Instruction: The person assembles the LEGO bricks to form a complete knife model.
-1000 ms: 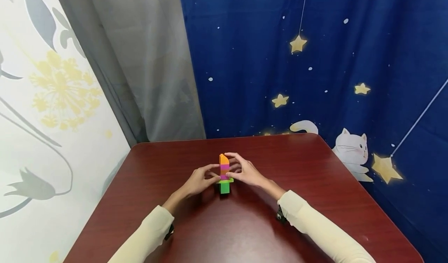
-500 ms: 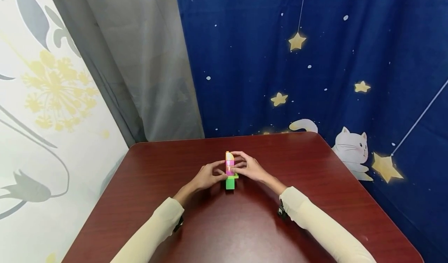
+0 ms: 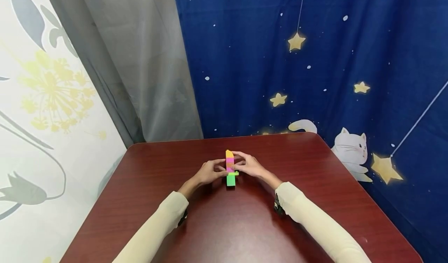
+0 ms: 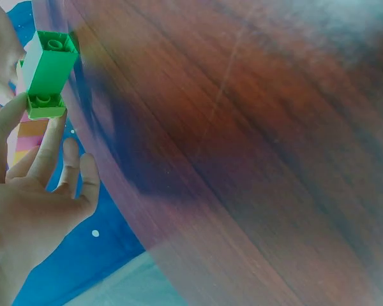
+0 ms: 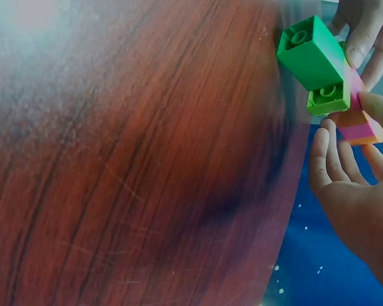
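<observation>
Both hands hold one stack of toy building bricks [image 3: 230, 180] above the far middle of the table. Its lower end is a green brick [image 4: 50, 67] with a lime-green piece [image 5: 329, 100] jutting out to one side. Pink and orange bricks follow, topped by a rounded yellow-orange brick [image 3: 229, 154]. My left hand [image 3: 209, 172] pinches the stack from the left near the lime piece. From the right, my right hand [image 3: 251, 166] grips the pink and orange part, index finger up at the top brick. Hollow undersides of the green bricks show in both wrist views.
A dark red-brown wooden table [image 3: 231, 224] spreads beneath the hands. Behind it hang a grey curtain [image 3: 150, 61] and a blue star-patterned curtain [image 3: 245, 61]. A pale floral-print panel [image 3: 45, 138] stands along the left side.
Held between both hands, the stack has shifted a little to the right and farther from me. Both forearms have moved along with it, and the grip looks much the same.
</observation>
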`<state>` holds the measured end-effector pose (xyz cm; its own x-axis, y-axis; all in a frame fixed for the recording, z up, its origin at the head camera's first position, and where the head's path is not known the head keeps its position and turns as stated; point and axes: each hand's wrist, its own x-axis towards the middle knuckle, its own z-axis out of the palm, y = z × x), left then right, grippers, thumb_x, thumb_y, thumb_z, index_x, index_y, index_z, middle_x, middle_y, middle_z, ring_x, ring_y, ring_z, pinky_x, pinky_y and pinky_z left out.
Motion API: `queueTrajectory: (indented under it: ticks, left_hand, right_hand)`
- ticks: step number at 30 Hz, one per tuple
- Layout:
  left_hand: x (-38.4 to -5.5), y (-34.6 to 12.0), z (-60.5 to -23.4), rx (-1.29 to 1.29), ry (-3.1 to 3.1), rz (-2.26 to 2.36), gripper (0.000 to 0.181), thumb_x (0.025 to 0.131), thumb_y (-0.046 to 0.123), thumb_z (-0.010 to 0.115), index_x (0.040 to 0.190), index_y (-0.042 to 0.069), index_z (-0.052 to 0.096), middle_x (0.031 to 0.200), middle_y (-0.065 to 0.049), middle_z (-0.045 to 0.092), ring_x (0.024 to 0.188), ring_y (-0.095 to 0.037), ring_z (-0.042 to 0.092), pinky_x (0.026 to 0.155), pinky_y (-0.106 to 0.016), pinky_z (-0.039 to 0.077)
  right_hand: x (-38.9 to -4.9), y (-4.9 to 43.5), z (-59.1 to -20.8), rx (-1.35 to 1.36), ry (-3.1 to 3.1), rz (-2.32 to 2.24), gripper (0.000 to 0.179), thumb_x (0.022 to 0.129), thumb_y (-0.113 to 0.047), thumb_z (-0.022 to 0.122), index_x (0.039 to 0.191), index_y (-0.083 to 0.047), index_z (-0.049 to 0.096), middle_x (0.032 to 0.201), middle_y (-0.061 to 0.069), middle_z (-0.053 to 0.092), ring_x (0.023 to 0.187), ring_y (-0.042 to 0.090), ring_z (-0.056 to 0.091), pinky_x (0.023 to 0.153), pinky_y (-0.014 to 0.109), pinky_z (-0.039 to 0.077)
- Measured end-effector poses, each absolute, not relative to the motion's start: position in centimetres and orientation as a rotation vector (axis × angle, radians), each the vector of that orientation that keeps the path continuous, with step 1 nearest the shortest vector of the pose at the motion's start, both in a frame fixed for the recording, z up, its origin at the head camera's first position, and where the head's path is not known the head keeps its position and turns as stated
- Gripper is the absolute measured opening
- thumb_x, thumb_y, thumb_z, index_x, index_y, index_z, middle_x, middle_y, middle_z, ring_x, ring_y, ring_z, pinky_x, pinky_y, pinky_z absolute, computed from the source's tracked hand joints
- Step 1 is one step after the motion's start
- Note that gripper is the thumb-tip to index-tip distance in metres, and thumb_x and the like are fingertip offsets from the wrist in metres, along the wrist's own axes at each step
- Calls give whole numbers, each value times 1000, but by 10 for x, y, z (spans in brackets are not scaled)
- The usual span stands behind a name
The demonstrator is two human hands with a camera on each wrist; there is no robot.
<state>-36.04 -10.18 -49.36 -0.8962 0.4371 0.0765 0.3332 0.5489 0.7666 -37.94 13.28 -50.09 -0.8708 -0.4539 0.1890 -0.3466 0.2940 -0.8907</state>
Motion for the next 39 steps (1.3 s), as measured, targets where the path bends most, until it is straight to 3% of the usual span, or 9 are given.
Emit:
queueTrajectory:
  ticks: [7,16,26,35,39]
  left_hand:
    - [-363,-99,-498,661,2692,1245,55,97,22,77,144,1,59,104,-7,78,99,-20,74,88,-39,58]
    - [-366,-95,-501,666,2713,1269,49,95,20,79,137,-2,65,104,-12,78,99,-25,75,89,-41,58]
    - [-368,-92,-508,600,2724,1231,48,95,23,79,136,1,67,105,-9,79,101,-21,75,92,-41,57]
    - [-367,-94,-509,579,2726,1250,47,96,24,78,135,1,67,106,-10,78,102,-22,75,93,-41,57]
    - [-366,-105,-505,567,2796,1203,49,98,28,75,136,0,66,107,-11,78,104,-24,74,94,-44,56]
  right_hand:
    - [-382,132,-512,-668,2479,-1625,60,97,-7,74,152,-4,50,145,23,58,107,31,73,82,29,57]
    - [-386,132,-518,-595,2463,-1645,59,98,-10,74,150,1,50,138,26,62,115,37,69,87,38,59]
    - [-387,130,-525,-537,2416,-1687,57,97,-6,74,149,4,51,135,28,64,115,36,69,80,36,60]
    - [-386,132,-527,-543,2450,-1678,58,98,-12,74,149,5,50,134,28,64,116,39,68,81,39,60]
    - [-383,141,-527,-525,2562,-1599,56,101,-19,71,148,4,52,133,24,66,118,37,68,90,42,58]
